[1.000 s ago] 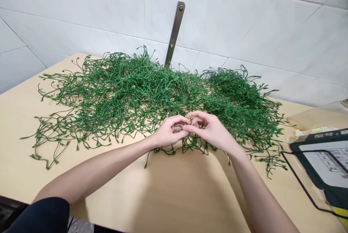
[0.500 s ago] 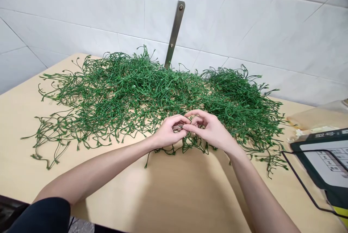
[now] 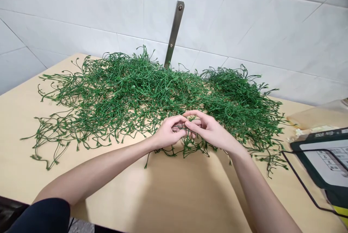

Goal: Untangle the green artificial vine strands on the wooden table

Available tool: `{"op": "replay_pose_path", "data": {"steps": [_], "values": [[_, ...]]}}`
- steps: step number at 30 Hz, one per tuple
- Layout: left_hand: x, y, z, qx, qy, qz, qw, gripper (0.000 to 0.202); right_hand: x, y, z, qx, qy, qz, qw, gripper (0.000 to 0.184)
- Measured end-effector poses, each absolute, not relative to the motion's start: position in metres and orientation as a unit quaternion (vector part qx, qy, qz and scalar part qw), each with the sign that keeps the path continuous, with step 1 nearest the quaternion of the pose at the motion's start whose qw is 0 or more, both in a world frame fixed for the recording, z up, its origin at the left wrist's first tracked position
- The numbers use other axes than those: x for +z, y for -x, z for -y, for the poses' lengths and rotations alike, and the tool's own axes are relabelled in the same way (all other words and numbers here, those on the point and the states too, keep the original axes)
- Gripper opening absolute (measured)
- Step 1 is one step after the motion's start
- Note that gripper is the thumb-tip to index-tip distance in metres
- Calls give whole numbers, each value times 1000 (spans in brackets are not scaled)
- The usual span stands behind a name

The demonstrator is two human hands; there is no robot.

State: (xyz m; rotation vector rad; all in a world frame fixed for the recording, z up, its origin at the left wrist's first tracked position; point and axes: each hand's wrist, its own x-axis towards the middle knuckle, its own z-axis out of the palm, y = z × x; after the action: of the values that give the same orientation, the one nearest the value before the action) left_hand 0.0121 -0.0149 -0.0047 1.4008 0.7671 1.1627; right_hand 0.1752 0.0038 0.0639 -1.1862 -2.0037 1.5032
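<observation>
Thin green plastic stems (image 3: 130, 84) with small knobbed tips lie tangled in a wide heap across the table. At the heap's near edge my left hand (image 3: 172, 130) is closed, thumb and fingers pinched on a few green stems. My right hand (image 3: 208, 128) meets it there, its fingertips also pinched on the stems between the two hands. Parts of those stems are hidden behind the fingers. Beneath the hands, more loose stems (image 3: 194, 148) hang or lie on the tabletop; which of them are held I cannot tell.
The pale wooden table (image 3: 114, 189) meets a tiled wall (image 3: 81, 4). Behind the heap a metal bar (image 3: 174, 33) with bolts stands upright. At the right lie a dark bag with a white printed label (image 3: 326, 160), a black wire frame (image 3: 301, 186) and clear plastic wrapping (image 3: 320, 115).
My right thumb and fingers have shifted slightly, and more green stem shows between my hands. The stems beneath them have moved a little. The heap looks the same.
</observation>
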Motion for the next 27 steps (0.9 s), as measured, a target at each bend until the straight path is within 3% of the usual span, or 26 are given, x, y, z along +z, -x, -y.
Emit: {"op": "replay_pose_path", "data": {"steps": [8,14,21,27], "values": [[-4,-12,15,519,-579,-333,534,24,60,-180,-5,504,411,737,184,37],[-3,-12,14,516,-553,-340,558,19,60,-177,-5,452,422,751,232,35],[-1,-12,14,556,-548,-358,512,22,57,-177,-7,412,448,749,261,27],[0,-14,16,524,-531,-366,557,25,56,-175,-7,407,445,754,261,29]]}}
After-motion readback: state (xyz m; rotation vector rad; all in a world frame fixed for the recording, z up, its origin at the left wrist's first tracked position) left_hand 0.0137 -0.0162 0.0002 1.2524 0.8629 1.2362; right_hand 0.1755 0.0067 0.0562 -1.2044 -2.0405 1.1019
